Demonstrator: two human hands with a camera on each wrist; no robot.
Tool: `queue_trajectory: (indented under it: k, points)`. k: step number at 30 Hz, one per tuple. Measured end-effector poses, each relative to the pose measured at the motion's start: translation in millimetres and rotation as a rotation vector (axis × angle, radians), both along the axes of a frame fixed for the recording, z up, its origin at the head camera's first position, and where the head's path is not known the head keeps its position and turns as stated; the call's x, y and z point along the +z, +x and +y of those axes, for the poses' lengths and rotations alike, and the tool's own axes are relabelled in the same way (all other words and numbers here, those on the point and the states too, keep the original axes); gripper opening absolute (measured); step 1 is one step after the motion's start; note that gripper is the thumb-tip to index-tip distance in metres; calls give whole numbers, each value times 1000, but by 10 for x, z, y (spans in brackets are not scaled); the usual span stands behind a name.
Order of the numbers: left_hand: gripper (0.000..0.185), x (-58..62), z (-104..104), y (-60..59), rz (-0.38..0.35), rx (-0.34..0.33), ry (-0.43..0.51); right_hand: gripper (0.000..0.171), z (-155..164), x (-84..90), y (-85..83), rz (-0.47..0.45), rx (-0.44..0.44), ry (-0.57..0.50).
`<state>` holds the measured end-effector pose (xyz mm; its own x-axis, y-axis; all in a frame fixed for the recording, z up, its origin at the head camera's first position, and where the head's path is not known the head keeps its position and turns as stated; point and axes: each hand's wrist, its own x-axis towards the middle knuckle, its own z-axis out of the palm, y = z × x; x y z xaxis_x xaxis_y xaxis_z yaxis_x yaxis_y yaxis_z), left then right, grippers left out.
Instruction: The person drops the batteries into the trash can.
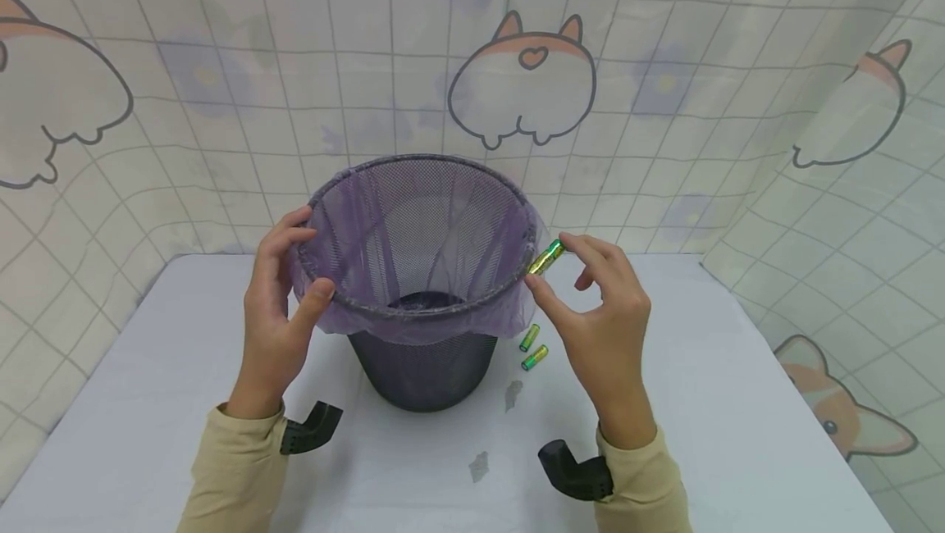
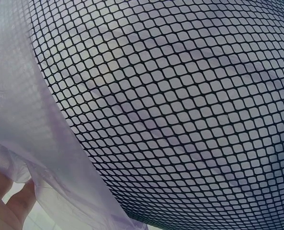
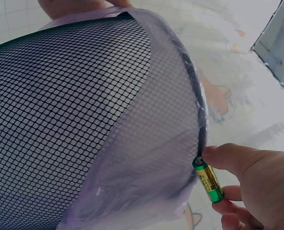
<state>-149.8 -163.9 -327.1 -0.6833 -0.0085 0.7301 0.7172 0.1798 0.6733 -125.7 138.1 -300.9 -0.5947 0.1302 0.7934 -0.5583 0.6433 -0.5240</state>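
A black mesh wastebasket [image 1: 424, 377] stands on the white table, its rim lined with a thin purple plastic bag [image 1: 354, 250] folded over the outside. My left hand [image 1: 276, 303] grips the rim at the left, fingertips over the edge and thumb at the front. Its fingers [image 2: 17, 203] show beside the bag in the left wrist view. Between thumb and fingers of my right hand [image 1: 601, 312] is a green and gold battery [image 3: 209, 181], pinched at its ends, right at the rim's right side. Two similar batteries, one [image 1: 529, 338] behind the other [image 1: 535, 357], lie beside the wastebasket.
Two grey patches, one [image 1: 513, 394] farther back and one [image 1: 479, 466] nearer, mark the white table [image 1: 413, 484]. A checked curtain [image 1: 354, 66] with cartoon dogs surrounds the table behind and at both sides. Each sleeved wrist carries a black camera mount.
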Motion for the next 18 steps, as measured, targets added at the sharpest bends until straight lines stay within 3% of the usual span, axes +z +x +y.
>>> queue_trajectory:
  k: [18]
  points:
    - [48, -1, -1, 4, 4, 2, -5, 47, -57, 124, 24, 19, 29, -33]
